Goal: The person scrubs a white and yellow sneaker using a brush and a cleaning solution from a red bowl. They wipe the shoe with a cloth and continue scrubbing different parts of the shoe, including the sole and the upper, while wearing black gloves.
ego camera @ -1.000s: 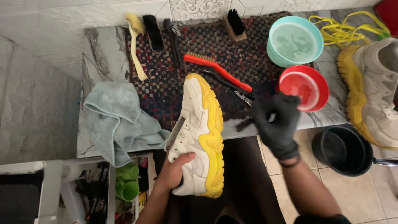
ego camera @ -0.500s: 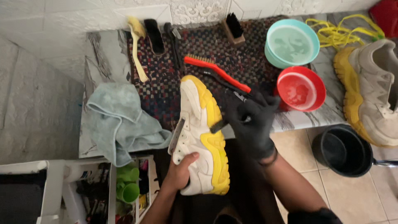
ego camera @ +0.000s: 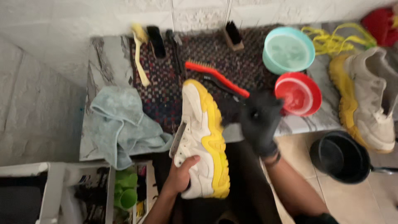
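Fingers [ego camera: 188, 162] of my bare left hand [ego camera: 180, 176] clamp the heel of the white sneaker with a thick yellow sole [ego camera: 203, 137], tilting its side up for access over the marble tabletop [ego camera: 103, 70]. My black-gloved right hand [ego camera: 257, 122] hovers beside it, blurred; I cannot tell its grip. Red-handled brush [ego camera: 215, 76] and red bowl [ego camera: 298, 93] lie near.

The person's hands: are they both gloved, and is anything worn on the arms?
Only one. The right hand wears a black glove ending at the wrist, with a thin dark band just below it. The left hand is bare. Both forearms are uncovered, no sleeves showing.
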